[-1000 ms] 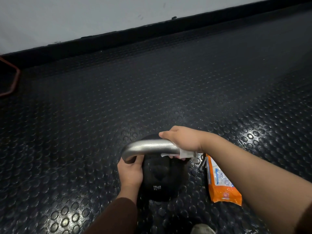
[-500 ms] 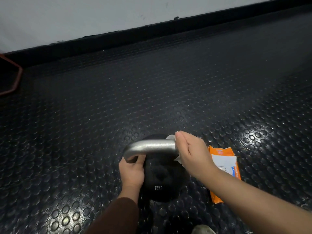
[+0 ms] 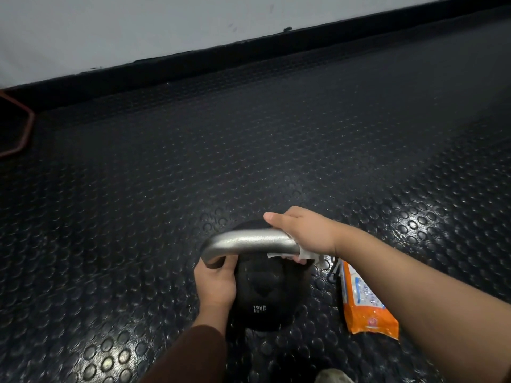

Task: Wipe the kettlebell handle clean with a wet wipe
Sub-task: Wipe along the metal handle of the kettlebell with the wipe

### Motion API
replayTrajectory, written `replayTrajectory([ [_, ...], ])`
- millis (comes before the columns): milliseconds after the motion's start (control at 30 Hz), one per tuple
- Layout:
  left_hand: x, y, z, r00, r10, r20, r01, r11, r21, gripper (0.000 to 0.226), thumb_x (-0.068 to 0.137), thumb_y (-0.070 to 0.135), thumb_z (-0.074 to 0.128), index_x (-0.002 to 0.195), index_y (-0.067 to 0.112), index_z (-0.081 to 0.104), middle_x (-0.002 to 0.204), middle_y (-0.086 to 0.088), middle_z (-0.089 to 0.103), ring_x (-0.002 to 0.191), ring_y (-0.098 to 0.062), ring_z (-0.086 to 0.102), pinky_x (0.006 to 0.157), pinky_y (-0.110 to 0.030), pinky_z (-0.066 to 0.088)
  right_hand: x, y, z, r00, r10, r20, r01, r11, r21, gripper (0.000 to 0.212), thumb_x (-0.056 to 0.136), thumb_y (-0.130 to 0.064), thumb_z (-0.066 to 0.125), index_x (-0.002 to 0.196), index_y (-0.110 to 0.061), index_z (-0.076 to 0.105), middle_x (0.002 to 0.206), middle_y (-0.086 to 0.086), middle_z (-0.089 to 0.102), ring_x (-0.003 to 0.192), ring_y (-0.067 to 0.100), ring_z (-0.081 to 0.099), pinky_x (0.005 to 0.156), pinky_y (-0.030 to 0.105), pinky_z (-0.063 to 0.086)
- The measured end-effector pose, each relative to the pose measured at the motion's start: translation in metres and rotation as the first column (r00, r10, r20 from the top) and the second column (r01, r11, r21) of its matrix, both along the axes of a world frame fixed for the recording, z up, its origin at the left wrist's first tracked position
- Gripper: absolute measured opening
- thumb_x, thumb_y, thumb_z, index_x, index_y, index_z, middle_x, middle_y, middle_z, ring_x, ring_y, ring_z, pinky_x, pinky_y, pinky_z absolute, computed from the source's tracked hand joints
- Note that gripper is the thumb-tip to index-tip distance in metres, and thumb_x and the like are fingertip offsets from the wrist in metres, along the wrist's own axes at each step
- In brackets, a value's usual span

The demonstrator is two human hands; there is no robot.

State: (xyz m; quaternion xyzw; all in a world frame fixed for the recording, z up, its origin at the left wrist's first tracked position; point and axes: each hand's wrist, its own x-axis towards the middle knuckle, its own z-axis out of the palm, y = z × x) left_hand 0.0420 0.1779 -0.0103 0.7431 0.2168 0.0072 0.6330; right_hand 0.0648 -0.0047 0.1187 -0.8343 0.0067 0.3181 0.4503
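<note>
One kettlebell (image 3: pixel 265 297), black, upright on the studded rubber floor (image 3: pixel 249 150); the weight figure on its near face is too blurred to read with certainty.

One handle (image 3: pixel 249 240), bare grey metal, arching over the top of the kettlebell.

One wet wipe (image 3: pixel 307 254), white and crumpled, wrapped about the right end of the handle. Its edges show below and behind the fingers.

Right hand (image 3: pixel 307 233): clenched over the wipe and the right bend of the handle, thumb laid along the far side.

Left hand (image 3: pixel 215 283): clasped about the left leg of the handle where it joins the kettlebell, judged to be steadying it.

One packet of wipes (image 3: pixel 365 302), orange and white, flat on the floor just right of the kettlebell and partly under the right forearm.

One red-rimmed object (image 3: pixel 19 128), far left of the kettlebell and cut off by the frame edge; kind not determinable.

Progress, by judgement: wiping is under way, with the wipe drawn from the packet and applied at the right end. No sheen or streak shows which stretches are done. Probably left to do: the top span, the left bend, and the left leg under the left hand, which must shift to expose it.
</note>
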Motion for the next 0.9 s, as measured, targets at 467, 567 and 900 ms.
replayTrajectory([
  [467,0.001,-0.001,-0.002,1.000,0.024,-0.014,-0.025,0.999,-0.033,0.015,0.080,0.017,0.074,0.084,0.005,0.068,0.077,0.001,0.067,0.072,-0.011,0.062,0.066,-0.027,0.046,-0.030,0.006,-0.021,0.855,-0.147,0.497,0.221,0.971,-0.094,0.049,0.102,-0.032,0.030,0.059,-0.009,0.039,0.053,0.002,0.041,0.052,0.014,0.039,0.051,0.023,0.030],
  [567,0.001,-0.001,-0.002,1.000,0.023,-0.010,-0.024,0.999,-0.048,0.011,0.080,0.016,0.074,0.083,0.007,0.067,0.076,0.002,0.067,0.072,-0.008,0.061,0.064,-0.025,0.046,-0.020,0.005,-0.016,0.910,-0.136,0.392,0.173,0.983,-0.060,0.051,0.102,-0.032,0.032,0.054,-0.016,0.028,0.047,-0.004,0.030,0.048,0.012,0.030,0.051,0.026,0.029],
  [900,0.000,0.000,-0.001,1.000,0.013,0.007,-0.012,0.999,-0.049,0.010,0.081,0.015,0.073,0.085,0.008,0.068,0.079,0.002,0.067,0.075,-0.008,0.062,0.067,-0.024,0.046,-0.014,0.002,-0.017,0.943,-0.129,0.308,0.132,0.991,0.009,0.052,0.100,-0.041,0.032,0.057,-0.010,0.034,0.050,0.001,0.031,0.044,0.014,0.034,0.050,0.028,0.032],
])
